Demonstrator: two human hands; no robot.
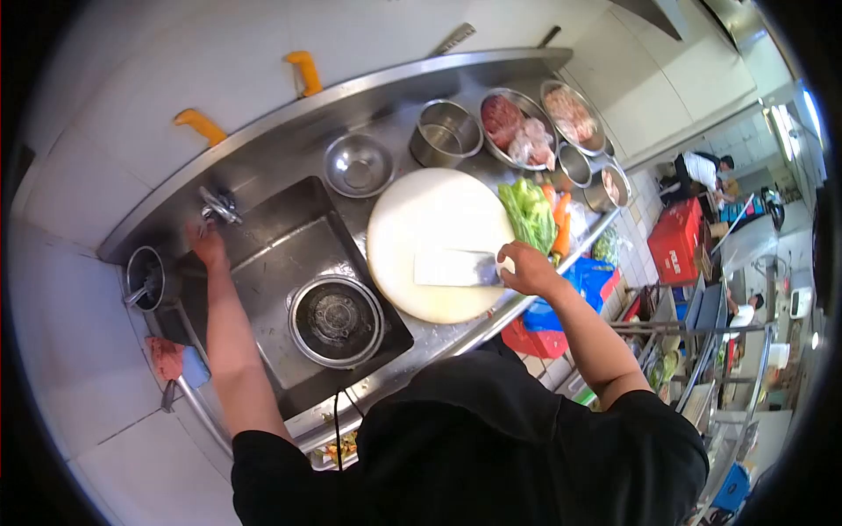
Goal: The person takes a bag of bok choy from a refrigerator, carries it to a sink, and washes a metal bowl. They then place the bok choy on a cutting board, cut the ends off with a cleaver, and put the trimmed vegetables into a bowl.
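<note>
The right hand (524, 268) had its fingers shut around the handle of the knife (456, 268). The knife was over the near right part of the round board (421, 206), its blade flat. If that hand went loose while the person looked at the tap (219, 207), the knife might slide off the near edge. The blade's handle end was also near the greens (529, 215) and carrots (560, 230), so a bump might push them.

Farther off, the left hand (207, 245) was just by the tap. I could not tell if its fingers were wide or narrow. Wet fingers might slip there.

In the sink (272, 368) sat a round pan (379, 323); I could not tell what was in it. Past the sink's left end, a pot (172, 286) held a tool. Beyond the board stood a shiny bowl (360, 165) and a deep pot (433, 156). Next, a big bowl (532, 107) held red meat (502, 121) and a bag of pink meat (531, 143). The last bowl (596, 138) held pale pink bits (568, 112).
</note>
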